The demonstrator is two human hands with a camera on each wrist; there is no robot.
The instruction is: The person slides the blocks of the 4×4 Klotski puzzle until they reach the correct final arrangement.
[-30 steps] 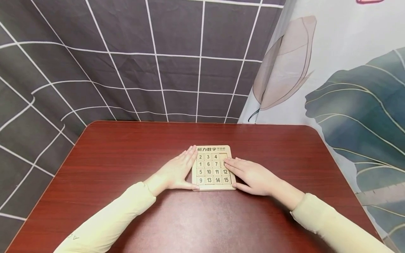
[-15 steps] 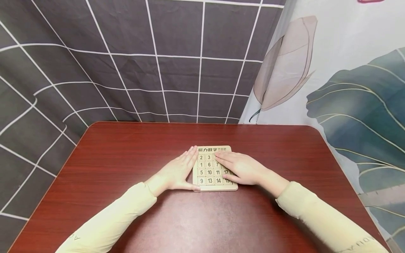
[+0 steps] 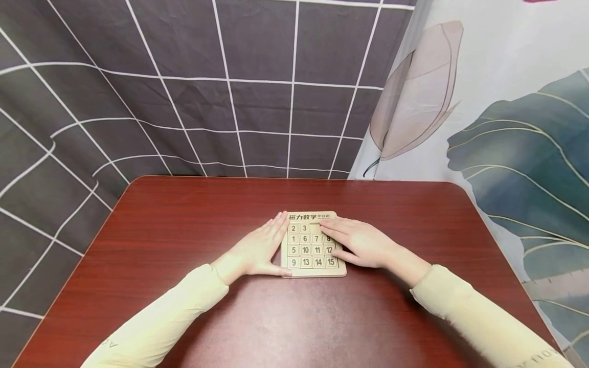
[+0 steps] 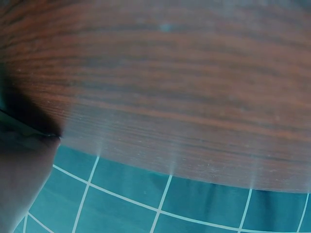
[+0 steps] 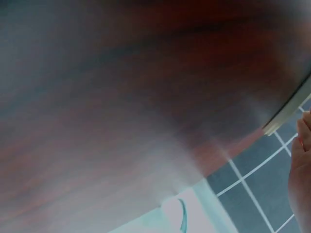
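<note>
A wooden sliding number puzzle (image 3: pixel 305 250) lies flat on the table. My left hand (image 3: pixel 257 250) rests along its left side, straight fingers at the upper left edge and thumb on the lower left corner. On the upper right of the board, the straight fingertips of my right hand (image 3: pixel 368 245) touch the tiles, covering the top right place; the thumb lies by the 12 tile. A bare slot (image 3: pixel 315 228) shows right of the 3 tile. In the right wrist view, the board's edge (image 5: pixel 290 106) appears beside part of my right hand (image 5: pixel 301 179).
The reddish-brown wooden table (image 3: pixel 207 209) extends around the board. Behind it hangs a dark curtain with white grid lines (image 3: pixel 257 107). A pale leaf-patterned curtain (image 3: pixel 414 112) hangs at the right.
My right hand moved left over the 4 tile, then back right. The bare slot shifted from the top right corner to the third place, where the 4 was. My left hand stayed put.
</note>
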